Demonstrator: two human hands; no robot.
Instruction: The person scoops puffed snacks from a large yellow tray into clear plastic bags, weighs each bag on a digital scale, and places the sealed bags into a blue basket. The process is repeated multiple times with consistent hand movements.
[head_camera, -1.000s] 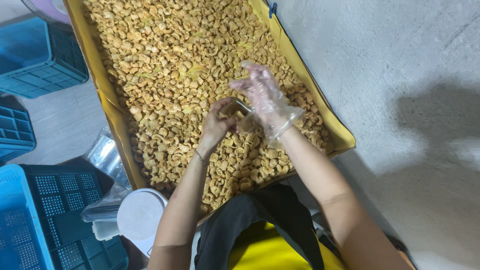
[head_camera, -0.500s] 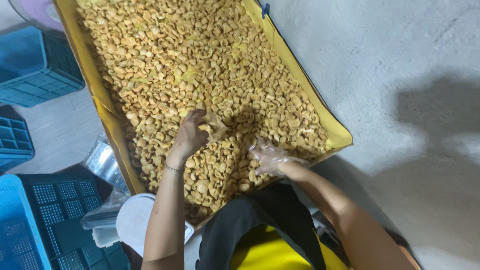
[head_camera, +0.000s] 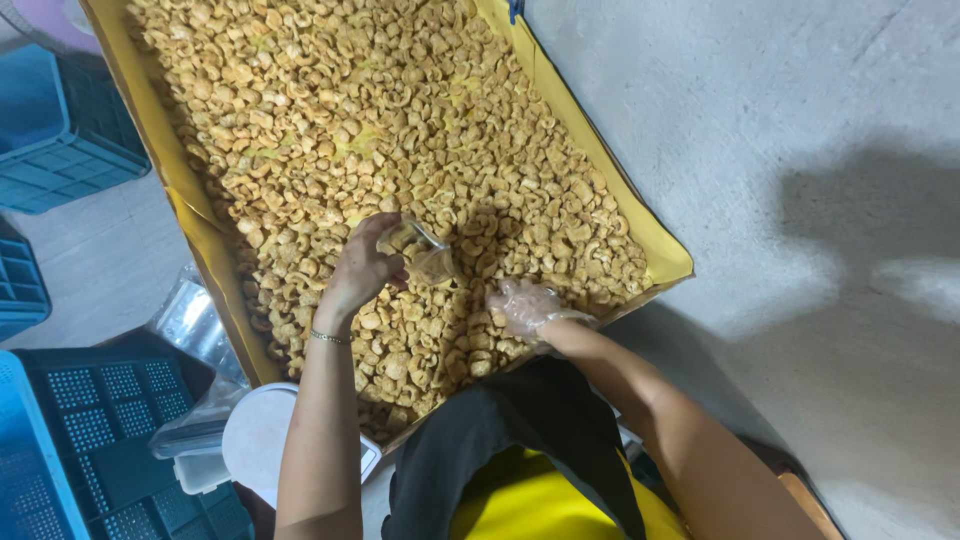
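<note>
Two hands worked over the fried snack pieces (head_camera: 380, 130): the bare left hand (head_camera: 362, 268) gripped a small clear bag (head_camera: 425, 255) tilted mouth-up just beside the gloved right hand (head_camera: 522, 305), which clutched pieces from the yellow-lined tray (head_camera: 190, 215).

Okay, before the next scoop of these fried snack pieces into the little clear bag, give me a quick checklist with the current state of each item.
1. Left hand grips the small clear bag: ok.
2. Bag mouth open and facing the right hand: cannot tell, the plastic is blurred.
3. Right hand covered by its clear glove: ok.
4. Right hand down on the snack pieces: ok; whether its fingers hold any, cannot tell.
5. Bag over the yellow-lined tray, so spills land inside: ok.
6. White round lid by the tray's near corner, apart from both hands: ok.
</note>
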